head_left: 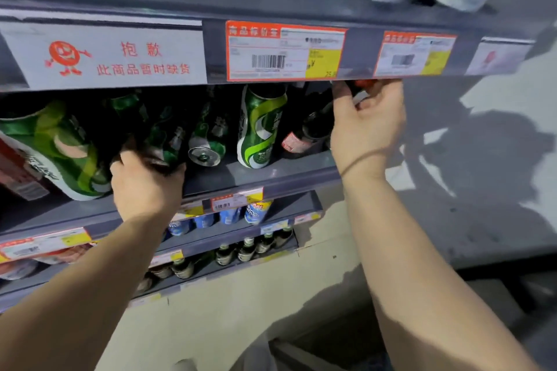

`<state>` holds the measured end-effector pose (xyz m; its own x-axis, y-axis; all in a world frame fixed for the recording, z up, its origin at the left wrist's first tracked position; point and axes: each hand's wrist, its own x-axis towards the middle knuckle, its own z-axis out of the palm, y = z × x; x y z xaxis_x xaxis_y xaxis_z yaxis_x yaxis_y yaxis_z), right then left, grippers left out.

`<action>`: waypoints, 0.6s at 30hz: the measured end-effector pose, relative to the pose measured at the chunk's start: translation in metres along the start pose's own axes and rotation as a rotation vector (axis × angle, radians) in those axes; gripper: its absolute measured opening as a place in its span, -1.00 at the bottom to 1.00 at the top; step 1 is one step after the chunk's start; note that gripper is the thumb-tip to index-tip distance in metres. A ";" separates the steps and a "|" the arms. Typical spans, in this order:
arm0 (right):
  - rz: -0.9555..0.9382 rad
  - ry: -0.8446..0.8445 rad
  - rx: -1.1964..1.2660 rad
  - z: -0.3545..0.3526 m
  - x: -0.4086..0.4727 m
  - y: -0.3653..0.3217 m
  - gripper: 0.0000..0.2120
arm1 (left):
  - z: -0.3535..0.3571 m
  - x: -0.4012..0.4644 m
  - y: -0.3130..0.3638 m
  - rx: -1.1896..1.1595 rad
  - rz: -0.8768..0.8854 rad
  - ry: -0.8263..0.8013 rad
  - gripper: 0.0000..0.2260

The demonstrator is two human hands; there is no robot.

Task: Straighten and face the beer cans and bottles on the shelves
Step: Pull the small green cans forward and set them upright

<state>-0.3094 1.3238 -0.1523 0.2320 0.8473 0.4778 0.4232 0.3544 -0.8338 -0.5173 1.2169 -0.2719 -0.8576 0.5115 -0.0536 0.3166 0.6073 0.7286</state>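
Note:
My left hand [144, 184] grips the base of a dark green beer bottle [159, 141] on the middle shelf [271, 181], among several green bottles. One green can [206, 144] is tilted, its silver end toward me. A green and white can [260, 126] stands upright beside it. My right hand [366, 120] is at the shelf's right end, its fingers curled round the neck of a dark bottle with a red cap [358, 89]. A dark bottle with a red label [304, 135] stands just left of that hand.
A big green and white can [60, 147] fills the left of the shelf. The shelf above [211, 9] carries price tags and green and white cans. Lower shelves hold blue cans [256, 211] and small green bottles [247, 248]. A pale wall is to the right.

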 end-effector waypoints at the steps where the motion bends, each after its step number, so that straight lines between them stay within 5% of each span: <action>1: -0.006 0.000 0.021 0.002 0.000 0.000 -0.77 | 0.001 0.002 -0.002 -0.003 -0.013 0.008 -0.35; 3: -0.026 0.000 0.058 0.008 -0.001 0.005 -0.86 | 0.003 0.006 -0.004 -0.007 -0.019 0.023 -0.38; 6: 0.013 -0.021 0.086 0.018 0.001 0.017 -0.66 | 0.006 0.008 -0.007 -0.001 -0.036 0.028 -0.38; 11: 0.096 -0.260 0.026 0.030 0.002 0.035 -0.59 | 0.003 0.006 -0.003 -0.053 -0.067 0.013 -0.34; 18: 0.066 -0.271 0.019 0.031 -0.001 0.051 -0.60 | -0.001 -0.001 0.007 -0.114 -0.054 -0.027 -0.37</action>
<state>-0.3155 1.3532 -0.2037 0.0141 0.9427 0.3333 0.3978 0.3005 -0.8669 -0.5140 1.2201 -0.2661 -0.8606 0.4966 -0.1124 0.2206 0.5626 0.7968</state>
